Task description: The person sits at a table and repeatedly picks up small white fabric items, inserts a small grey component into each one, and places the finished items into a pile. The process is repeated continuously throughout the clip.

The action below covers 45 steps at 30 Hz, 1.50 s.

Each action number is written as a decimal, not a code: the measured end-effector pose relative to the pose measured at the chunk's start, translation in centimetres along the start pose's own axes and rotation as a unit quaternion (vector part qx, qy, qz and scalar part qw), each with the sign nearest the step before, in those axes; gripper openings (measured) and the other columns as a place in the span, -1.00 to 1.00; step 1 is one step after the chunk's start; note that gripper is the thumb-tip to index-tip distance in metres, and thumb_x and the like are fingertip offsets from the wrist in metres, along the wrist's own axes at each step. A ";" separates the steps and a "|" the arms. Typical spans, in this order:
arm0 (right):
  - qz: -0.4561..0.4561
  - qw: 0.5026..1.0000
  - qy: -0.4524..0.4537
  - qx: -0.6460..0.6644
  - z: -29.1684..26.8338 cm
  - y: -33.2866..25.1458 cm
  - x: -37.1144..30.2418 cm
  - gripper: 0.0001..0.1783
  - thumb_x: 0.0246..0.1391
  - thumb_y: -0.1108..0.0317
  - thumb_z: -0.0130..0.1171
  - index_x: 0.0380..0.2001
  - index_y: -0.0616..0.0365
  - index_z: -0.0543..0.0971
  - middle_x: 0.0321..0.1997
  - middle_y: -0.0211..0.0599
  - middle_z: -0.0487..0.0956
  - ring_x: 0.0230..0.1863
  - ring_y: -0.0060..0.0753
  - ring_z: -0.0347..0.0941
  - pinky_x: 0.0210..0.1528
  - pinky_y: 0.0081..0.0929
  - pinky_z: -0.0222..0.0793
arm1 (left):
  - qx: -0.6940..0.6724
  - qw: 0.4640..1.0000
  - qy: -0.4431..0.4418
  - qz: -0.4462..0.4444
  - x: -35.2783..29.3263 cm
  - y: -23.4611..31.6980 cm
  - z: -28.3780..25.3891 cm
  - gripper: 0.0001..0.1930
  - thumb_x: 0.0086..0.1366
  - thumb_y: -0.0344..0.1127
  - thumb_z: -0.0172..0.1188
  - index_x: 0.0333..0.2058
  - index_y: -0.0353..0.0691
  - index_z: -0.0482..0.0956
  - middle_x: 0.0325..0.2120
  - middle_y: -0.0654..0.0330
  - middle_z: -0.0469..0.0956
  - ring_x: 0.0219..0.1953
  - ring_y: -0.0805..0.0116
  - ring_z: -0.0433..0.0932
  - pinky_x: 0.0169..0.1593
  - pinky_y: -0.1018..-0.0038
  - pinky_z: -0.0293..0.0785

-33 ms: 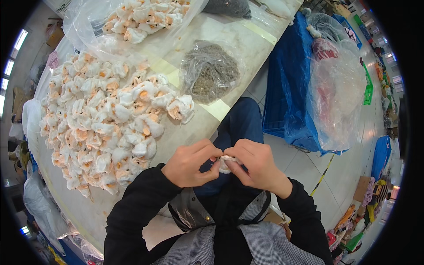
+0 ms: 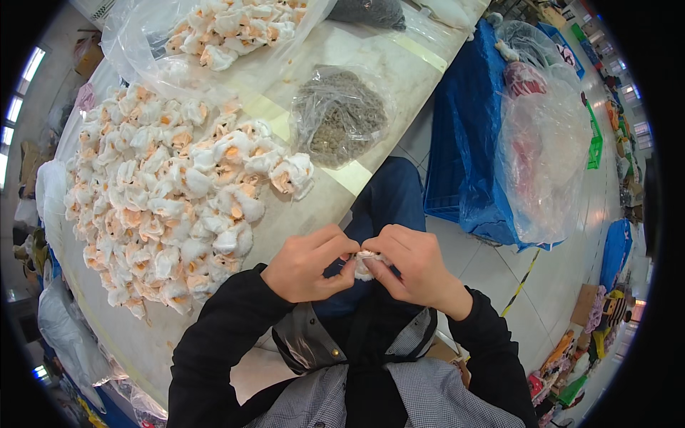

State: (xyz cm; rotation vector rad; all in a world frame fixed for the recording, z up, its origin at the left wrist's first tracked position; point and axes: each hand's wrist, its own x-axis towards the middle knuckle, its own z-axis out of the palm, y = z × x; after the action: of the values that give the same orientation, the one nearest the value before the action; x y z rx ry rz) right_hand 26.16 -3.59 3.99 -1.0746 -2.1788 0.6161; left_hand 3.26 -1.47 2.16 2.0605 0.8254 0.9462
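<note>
Above my lap, just off the table's edge, my left hand [image 2: 314, 262] and my right hand [image 2: 415, 264] meet fingertip to fingertip. Both pinch a small white fluffy plush piece [image 2: 365, 268] between thumbs and forefingers; most of it is hidden by the fingers. To the left, a wide heap of similar white and peach plush pieces [image 2: 164, 192] covers the table. One plush piece [image 2: 292, 175] lies at the heap's right end, nearest my hands. Beyond it sits a clear plastic bag [image 2: 341, 118] of grey-brown granular or fluffy material.
The pale table [image 2: 285, 221] has a slanting right edge. More plush pieces fill a clear bag [image 2: 235, 32] at the back, beside a dark bag [image 2: 367, 13]. Right of the table stands a blue crate [image 2: 446, 196] with blue sheeting and a plastic bag [image 2: 546, 157]. Cartons and colourful goods line the far right.
</note>
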 end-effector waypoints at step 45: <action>-0.014 0.994 0.101 -0.033 1.7 1.1 -0.3 -0.73 0.01 0.43 0.49 -0.19 0.16 0.67 -0.38 -0.32 0.58 -0.41 -0.25 0.55 -0.38 -0.36 0.46 | -0.007 0.996 0.042 -0.083 -0.7 -1.1 0.5 -0.84 0.14 -0.62 0.25 -0.30 -0.26 0.64 -0.34 0.17 0.62 -0.54 0.35 0.54 -0.46 0.46 0.44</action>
State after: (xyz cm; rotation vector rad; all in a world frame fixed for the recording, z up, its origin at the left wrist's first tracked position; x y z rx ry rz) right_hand 25.66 -3.43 2.04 -1.0897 -2.0476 0.4060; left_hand 3.01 -1.65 0.81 1.9183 1.0141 0.9482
